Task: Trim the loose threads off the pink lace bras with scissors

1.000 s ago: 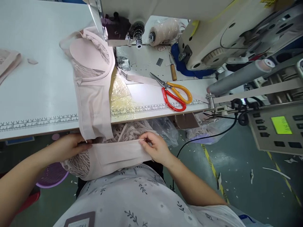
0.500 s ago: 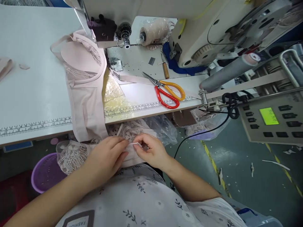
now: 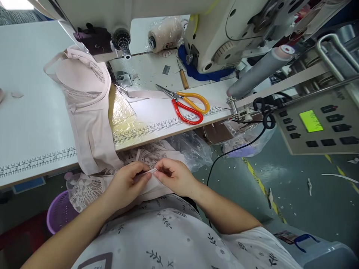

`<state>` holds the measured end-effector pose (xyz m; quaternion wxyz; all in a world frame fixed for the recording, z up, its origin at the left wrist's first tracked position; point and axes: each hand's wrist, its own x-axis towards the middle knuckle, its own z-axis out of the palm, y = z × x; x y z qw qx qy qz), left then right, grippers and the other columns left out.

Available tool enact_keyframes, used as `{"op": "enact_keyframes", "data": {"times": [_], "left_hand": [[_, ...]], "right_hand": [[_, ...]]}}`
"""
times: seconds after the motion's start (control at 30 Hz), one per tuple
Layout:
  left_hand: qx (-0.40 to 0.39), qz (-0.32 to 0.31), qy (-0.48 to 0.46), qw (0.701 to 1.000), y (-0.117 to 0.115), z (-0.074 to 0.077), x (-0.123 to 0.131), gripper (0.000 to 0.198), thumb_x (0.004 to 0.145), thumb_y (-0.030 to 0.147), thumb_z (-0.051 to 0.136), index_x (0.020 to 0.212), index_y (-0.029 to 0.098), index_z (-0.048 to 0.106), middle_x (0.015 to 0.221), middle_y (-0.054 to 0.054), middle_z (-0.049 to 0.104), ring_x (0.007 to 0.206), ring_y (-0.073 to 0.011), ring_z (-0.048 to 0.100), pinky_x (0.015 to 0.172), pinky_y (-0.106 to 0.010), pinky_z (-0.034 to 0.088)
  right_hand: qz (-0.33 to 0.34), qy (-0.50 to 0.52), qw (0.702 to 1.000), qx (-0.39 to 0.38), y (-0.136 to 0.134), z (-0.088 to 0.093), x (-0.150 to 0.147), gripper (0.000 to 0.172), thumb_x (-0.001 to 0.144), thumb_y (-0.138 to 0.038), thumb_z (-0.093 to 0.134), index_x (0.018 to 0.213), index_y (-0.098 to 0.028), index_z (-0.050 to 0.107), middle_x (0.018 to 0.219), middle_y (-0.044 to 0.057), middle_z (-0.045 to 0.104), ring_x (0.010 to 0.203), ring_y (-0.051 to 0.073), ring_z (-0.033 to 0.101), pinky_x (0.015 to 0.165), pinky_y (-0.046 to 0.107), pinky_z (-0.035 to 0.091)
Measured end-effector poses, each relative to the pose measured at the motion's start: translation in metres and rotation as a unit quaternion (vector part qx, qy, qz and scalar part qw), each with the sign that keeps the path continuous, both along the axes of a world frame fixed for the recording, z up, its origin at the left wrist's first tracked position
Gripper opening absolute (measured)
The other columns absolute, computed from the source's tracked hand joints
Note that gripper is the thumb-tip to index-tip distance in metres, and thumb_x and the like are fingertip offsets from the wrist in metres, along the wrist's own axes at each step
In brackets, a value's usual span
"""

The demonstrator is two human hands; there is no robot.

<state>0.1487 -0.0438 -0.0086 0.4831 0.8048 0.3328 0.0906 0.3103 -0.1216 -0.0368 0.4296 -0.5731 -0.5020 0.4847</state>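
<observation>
Over my lap lies a pale pink lace garment (image 3: 157, 186), and both my hands pinch its edge. My left hand (image 3: 129, 185) is closed on the fabric, thumb against the fingers. Close beside it, my right hand (image 3: 174, 175) grips the same edge between thumb and fingertips. The exact bit between the fingertips is mostly hidden. A pink bra (image 3: 92, 108) with a moulded cup hangs over the table's front edge, ahead of my left hand. Scissors (image 3: 189, 106) with one red and one orange handle lie on the table beyond my right hand.
A sewing machine (image 3: 207, 45) stands at the back, with a wrapped thread cone (image 3: 166, 35) behind its needle area. A wooden-handled awl (image 3: 183, 78) lies near it. At right are a control panel (image 3: 322, 127) and a hanging cable (image 3: 241, 153). A purple basket (image 3: 60, 213) stands at lower left.
My two hands have come closer together, and the left thumb now presses on the fabric edge. The camera view has shifted, so the table and machine appear further left.
</observation>
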Motion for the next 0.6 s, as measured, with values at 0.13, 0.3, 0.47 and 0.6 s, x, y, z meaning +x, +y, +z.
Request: {"op": "enact_keyframes", "data": {"times": [0.13,0.3,0.47,0.6], "left_hand": [[-0.016,0.010,-0.030,0.999,0.000,-0.002,0.003,0.014,0.084,0.023,0.051,0.077,0.017,0.061,0.072,-0.003,0.061,0.068,-0.0158,0.057,0.063,-0.027,0.045],[-0.131,0.050,-0.042,0.989,0.004,-0.002,0.003,0.015,0.081,0.027,0.055,0.073,0.017,0.062,0.070,-0.003,0.061,0.067,-0.0158,0.055,0.062,-0.028,0.044],[-0.173,0.095,-0.061,0.978,0.007,-0.001,0.000,0.012,0.078,0.027,0.060,0.070,0.018,0.064,0.076,-0.003,0.065,0.072,-0.0170,0.058,0.065,-0.028,0.047],[-0.194,0.129,-0.066,0.970,0.007,0.000,0.000,0.011,0.076,0.027,0.063,0.068,0.019,0.063,0.074,-0.002,0.065,0.069,-0.0152,0.058,0.062,-0.025,0.046]], "right_hand": [[0.002,0.040,0.999,-0.014,0.001,-0.002,0.001,0.008,0.078,-0.026,0.056,0.076,-0.019,0.053,0.062,-0.004,0.051,0.054,0.009,0.048,0.049,0.021,0.040],[0.036,0.043,0.998,-0.016,-0.003,-0.001,0.010,0.011,0.082,-0.025,0.051,0.087,-0.017,0.057,0.070,-0.001,0.056,0.058,0.009,0.049,0.052,0.021,0.042],[0.133,-0.022,0.991,-0.024,-0.009,0.005,0.032,0.012,0.081,-0.022,0.057,0.091,-0.017,0.061,0.072,-0.001,0.062,0.061,0.011,0.054,0.053,0.020,0.043],[0.236,-0.169,0.957,0.009,-0.012,0.016,0.056,0.006,0.081,-0.018,0.058,0.084,-0.016,0.063,0.069,0.000,0.065,0.060,0.013,0.057,0.055,0.023,0.045]]}}
